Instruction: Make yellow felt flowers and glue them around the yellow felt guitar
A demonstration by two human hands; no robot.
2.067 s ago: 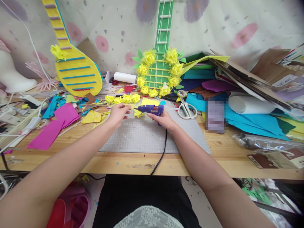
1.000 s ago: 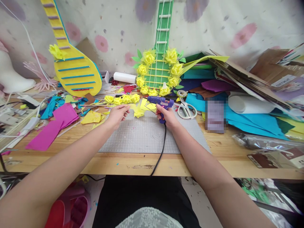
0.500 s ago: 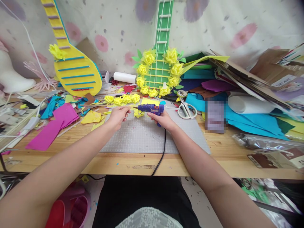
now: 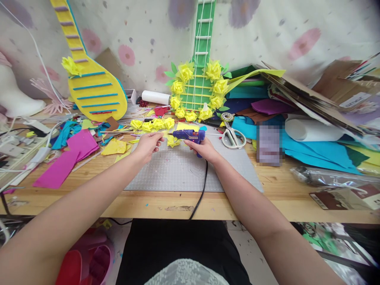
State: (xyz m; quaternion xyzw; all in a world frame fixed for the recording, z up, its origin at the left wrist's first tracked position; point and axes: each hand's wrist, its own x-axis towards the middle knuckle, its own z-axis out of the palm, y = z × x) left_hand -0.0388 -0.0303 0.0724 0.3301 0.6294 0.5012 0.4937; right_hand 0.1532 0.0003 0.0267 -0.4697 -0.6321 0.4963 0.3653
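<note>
My right hand (image 4: 203, 148) is wrapped round a purple hot glue gun (image 4: 190, 136), its nozzle aimed left and a white glue stick poking out behind. The fingers of my left hand (image 4: 150, 146) are pinched together close to the nozzle tip; what they hold, if anything, is too small to make out. Just beyond the gap between my hands lies a yellow paper flower (image 4: 173, 141) on the grey cutting mat (image 4: 175, 176). Behind it a row of yellow paper flowers (image 4: 152, 124) rests on the table. A black cord (image 4: 204, 190) runs from the gun over the table edge.
White-handled scissors (image 4: 234, 138) lie right of the gun. A green paper instrument (image 4: 202, 59) ringed with yellow flowers and a yellow one (image 4: 97, 93) lean at the back wall. Magenta sheets (image 4: 63, 162) lie left; blue sheets (image 4: 317, 152) and piled cardboard (image 4: 308, 101) stand right.
Both hands and the glue gun stay almost exactly where they were. Only a very slight shift of the camera view shows.
</note>
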